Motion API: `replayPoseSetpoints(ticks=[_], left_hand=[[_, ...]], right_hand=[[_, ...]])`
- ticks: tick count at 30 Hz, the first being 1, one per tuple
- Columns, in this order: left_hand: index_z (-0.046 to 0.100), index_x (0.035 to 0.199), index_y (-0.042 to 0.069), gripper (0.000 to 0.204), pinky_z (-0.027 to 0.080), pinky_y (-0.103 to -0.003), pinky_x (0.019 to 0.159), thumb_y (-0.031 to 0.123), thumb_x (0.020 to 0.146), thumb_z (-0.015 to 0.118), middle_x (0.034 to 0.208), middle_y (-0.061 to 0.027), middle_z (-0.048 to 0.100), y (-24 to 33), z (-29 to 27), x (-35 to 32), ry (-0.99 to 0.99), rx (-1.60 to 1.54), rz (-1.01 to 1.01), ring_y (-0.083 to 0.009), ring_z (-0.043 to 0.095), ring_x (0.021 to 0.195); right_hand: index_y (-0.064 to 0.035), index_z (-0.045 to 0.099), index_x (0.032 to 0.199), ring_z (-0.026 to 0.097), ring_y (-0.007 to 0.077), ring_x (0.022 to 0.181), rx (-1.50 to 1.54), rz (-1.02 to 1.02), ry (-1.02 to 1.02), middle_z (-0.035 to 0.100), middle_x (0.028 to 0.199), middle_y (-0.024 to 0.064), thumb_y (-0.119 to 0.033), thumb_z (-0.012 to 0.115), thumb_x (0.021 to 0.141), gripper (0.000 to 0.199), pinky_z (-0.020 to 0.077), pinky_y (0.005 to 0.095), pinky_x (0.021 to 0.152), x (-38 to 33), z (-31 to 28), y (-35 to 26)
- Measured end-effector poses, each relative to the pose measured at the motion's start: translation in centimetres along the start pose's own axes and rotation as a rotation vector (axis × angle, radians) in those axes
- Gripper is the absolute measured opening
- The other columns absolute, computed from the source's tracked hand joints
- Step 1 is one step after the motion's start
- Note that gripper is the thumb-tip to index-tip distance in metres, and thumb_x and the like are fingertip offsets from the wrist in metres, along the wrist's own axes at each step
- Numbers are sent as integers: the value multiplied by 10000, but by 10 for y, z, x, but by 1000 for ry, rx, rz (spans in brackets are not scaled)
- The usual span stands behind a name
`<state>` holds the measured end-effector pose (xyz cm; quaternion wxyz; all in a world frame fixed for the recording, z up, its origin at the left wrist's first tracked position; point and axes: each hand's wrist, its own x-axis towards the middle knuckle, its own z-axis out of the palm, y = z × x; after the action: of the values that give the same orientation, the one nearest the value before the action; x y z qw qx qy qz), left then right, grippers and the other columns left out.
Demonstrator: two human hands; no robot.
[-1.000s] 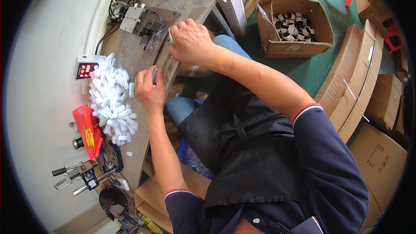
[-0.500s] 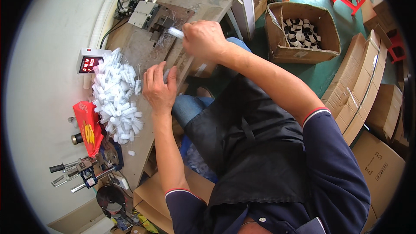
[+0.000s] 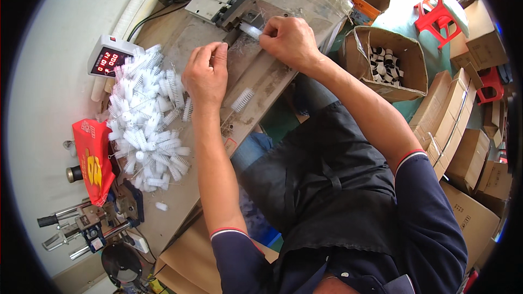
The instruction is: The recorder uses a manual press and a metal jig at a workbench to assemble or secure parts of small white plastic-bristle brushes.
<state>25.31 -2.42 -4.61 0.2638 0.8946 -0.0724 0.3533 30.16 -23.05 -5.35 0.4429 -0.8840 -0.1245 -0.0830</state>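
While I watch from far away, the tabletop [image 3: 261,79] is the biggest thing near the hands. On it sits a big pile of white brushes [image 3: 141,125], just left of my left hand [image 3: 206,79]. Past the hands is a dark metal block [image 3: 235,13]. My right hand [image 3: 291,41] is beside the block. Its fingers are closed on one end of a white brush [image 3: 250,30], and the other end points at the block; I can't tell if they touch. The left hand has its thumb and fingers bent close together, but I can't tell if they pinch anything. One loose brush [image 3: 242,99] lies on the tabletop, near the left wrist.

I think each brush is very light and hard to break. The bristles look soft and springy, so a hard squeeze in the middle may squash them and make the brush slip. The core is hidden, but I guess it is stiff. I'd pinch a brush near one end, gently.
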Motion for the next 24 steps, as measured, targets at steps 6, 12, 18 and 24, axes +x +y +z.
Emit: replayPoseSetpoints(ticks=[6, 12, 18, 24], left_hand=[[767, 950, 34, 194, 531, -308, 664, 227, 954, 748, 842, -77, 734, 0, -5, -5, 6, -106, -120, -177, 674, 704], [753, 937, 68, 155, 517, -345, 614, 223, 937, 750, 821, -71, 707, -8, -5, -6, 63, -108, -77, -214, 662, 652], [749, 930, 68, 164, 525, -368, 648, 232, 937, 734, 862, -77, 723, -8, -7, -5, 63, -86, -121, -252, 688, 707], [761, 924, 64, 150, 535, -344, 647, 214, 926, 753, 839, -92, 727, -10, -4, -5, 97, -58, -79, -235, 693, 692]], right_hand=[[-24, 760, 842, 708, 250, 692, 8, 36, 74, 723, 735, 142, -247, 723, 777, 235, 561, 380, 711, 4, 9, -2], [-36, 767, 818, 718, 313, 732, 34, 117, 48, 725, 744, 163, -261, 725, 740, 241, 569, 425, 746, 9, 11, -13], [-16, 767, 794, 704, 271, 672, 80, 164, 15, 707, 688, 158, -253, 750, 722, 248, 562, 397, 702, 16, 9, -15], [6, 752, 776, 680, 231, 623, 115, 159, -2, 693, 658, 158, -237, 749, 725, 248, 548, 374, 662, 14, 8, -14]])
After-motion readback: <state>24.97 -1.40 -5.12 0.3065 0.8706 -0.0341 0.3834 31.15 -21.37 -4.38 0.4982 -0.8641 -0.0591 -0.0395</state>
